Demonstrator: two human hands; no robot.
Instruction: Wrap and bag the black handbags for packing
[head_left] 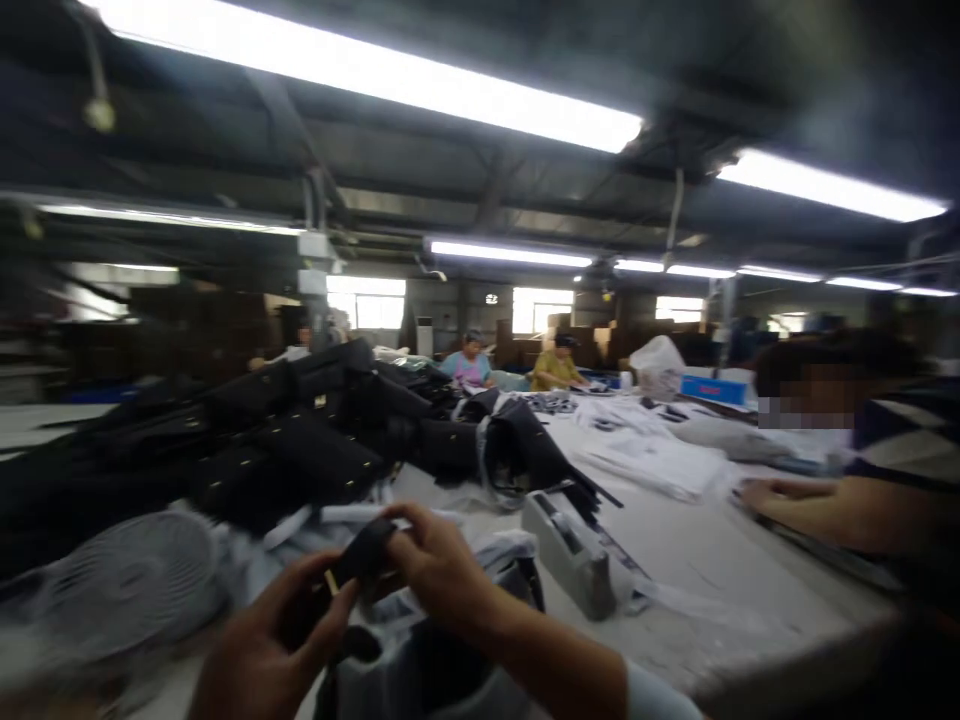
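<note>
Between both hands is a short black strap, with a small gold-coloured metal piece at its left end. My left hand grips that left end between thumb and fingers. My right hand pinches the other end from above. Just below them, close to my body, lies a black bag partly wrapped in clear plastic and pale material. A grey tape dispenser stands to the right of my right hand. The picture is blurred, so fine details of the strap do not show.
A large heap of black bags fills the left side. A grey fan is at near left. White sheets and a blue box lie along the table. A co-worker's arm rests at right; other people sit farther back.
</note>
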